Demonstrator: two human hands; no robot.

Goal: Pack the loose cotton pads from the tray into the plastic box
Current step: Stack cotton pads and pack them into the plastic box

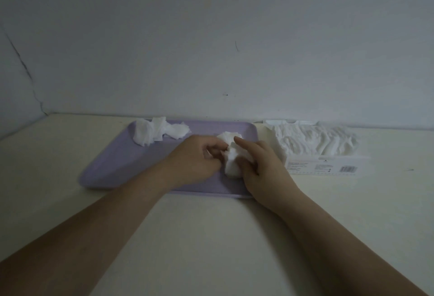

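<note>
dim light; cracked grey wall (211, 37) behind a cream table (199, 237).

I count 1 tray (112, 166), 1 plastic box (328, 164), 2 hands: left hand (197, 157), right hand (263, 166). Loose cotton pads sit in 2 clumps: far-left pile (155, 132) and bunch (231, 155) betw. the hands. Can't count single pads; too blurred. Box pads (314, 142): 1 packed mass, no. unclear.
</note>
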